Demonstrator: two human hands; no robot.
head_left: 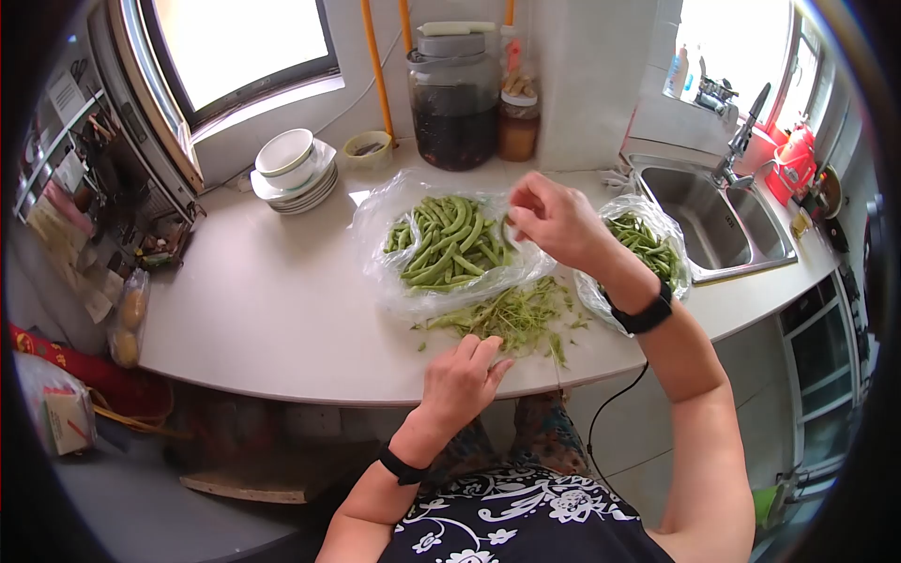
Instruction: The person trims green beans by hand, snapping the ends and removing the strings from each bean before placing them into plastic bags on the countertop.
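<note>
My right hand [557, 220] hangs over the right edge of an opened clear plastic bag [380, 272] full of green bean pods [450, 239]. Its thumb and fingers are pinched together; what they hold, if anything, does not show clearly. Closer to the counter's front edge, my left hand [462, 383] has its fingers curled and the thumb drawn in, and whatever may be between them is hidden. Just beyond its fingertips lies a loose heap of stringy green trimmings [516, 314]. A second plastic bag [683, 253] with slimmer green pods [643, 242] sits under and beside my right forearm.
Stacked bowls and plates [289, 164] stand at the back left, beside a small tub [367, 148]. A large dark-filled jar [455, 108] and a smaller jar [518, 127] are against the wall. On the right is a steel sink [699, 220] with a faucet [737, 150].
</note>
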